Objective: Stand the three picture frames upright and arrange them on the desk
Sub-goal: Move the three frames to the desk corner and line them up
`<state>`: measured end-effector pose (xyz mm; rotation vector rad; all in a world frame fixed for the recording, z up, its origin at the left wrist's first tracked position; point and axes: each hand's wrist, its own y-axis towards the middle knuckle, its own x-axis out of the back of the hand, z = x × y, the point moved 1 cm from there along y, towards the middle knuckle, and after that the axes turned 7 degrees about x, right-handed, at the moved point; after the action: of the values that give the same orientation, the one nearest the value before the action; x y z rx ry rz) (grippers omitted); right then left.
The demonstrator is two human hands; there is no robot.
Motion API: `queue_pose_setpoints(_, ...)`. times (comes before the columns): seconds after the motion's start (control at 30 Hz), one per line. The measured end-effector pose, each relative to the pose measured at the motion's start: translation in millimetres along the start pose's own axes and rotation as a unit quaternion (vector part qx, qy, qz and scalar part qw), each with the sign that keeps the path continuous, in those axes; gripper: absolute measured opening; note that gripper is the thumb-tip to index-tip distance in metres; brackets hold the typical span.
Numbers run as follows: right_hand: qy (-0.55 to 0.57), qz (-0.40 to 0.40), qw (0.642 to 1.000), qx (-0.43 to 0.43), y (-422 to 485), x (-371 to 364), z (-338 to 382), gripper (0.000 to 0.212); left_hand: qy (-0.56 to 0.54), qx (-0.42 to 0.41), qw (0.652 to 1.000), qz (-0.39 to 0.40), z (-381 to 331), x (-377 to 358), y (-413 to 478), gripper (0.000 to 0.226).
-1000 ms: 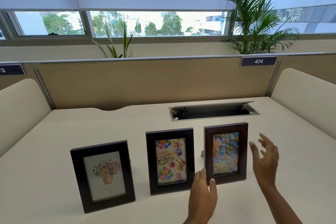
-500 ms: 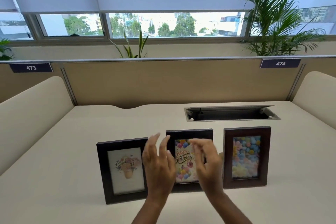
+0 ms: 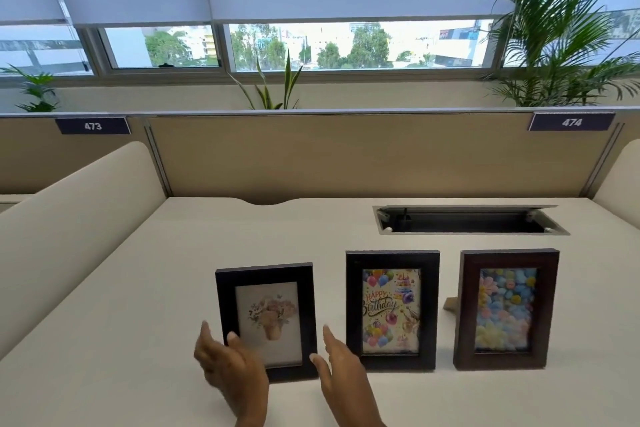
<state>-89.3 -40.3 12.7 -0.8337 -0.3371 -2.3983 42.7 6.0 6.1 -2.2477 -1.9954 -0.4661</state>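
Three picture frames stand upright in a row on the cream desk [image 3: 138, 305]. The left one is a black frame with a flower-pot picture [image 3: 266, 315]. In the middle stands a black frame with a birthday card [image 3: 391, 308]. On the right is a dark brown frame with coloured flowers [image 3: 506, 308], its stand showing behind its left edge. My left hand [image 3: 230, 369] is at the flower-pot frame's lower left corner, fingers apart, covering part of it. My right hand [image 3: 341, 366] hovers at that frame's lower right, fingers apart, holding nothing.
An open cable hatch [image 3: 467, 220] is set in the desk behind the frames. A beige partition [image 3: 346, 156] closes the back, with padded side panels [image 3: 69, 218] at left and right. Plants [image 3: 561, 45] stand beyond the partition by the windows.
Both hands have moved left, from the brown frame to the birthday frame and now to the flower-pot frame. The view has shifted left too. The frames stay upright.
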Motion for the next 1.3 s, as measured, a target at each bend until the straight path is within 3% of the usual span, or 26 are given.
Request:
queue_pose_setpoints(0.13,0.052,0.017,0.998,-0.039,6,-8,-3,0.048,-0.002,0.081,0.995,0.065,18,5,-3,0.034)
queue_pose_setpoints(0.3,0.084,0.013,0.995,-0.061,15,-14,-6,0.031,0.011,0.066,0.991,0.113,27,10,7,0.031)
queue_pose_setpoints(0.43,0.109,-0.023,0.993,-0.043,35,-18,2,0.03,-0.001,0.028,0.991,0.128,19,8,31,0.029)
queue_pose_setpoints(0.67,0.139,-0.058,0.988,-0.019,109,-28,37,0.027,-0.011,-0.022,0.994,0.108,-4,-8,96,0.025)
queue_pose_setpoints(1.3,0.118,-0.015,0.992,-0.047,222,-103,77,0.042,-0.006,0.008,0.998,0.056,12,-29,210,0.024)
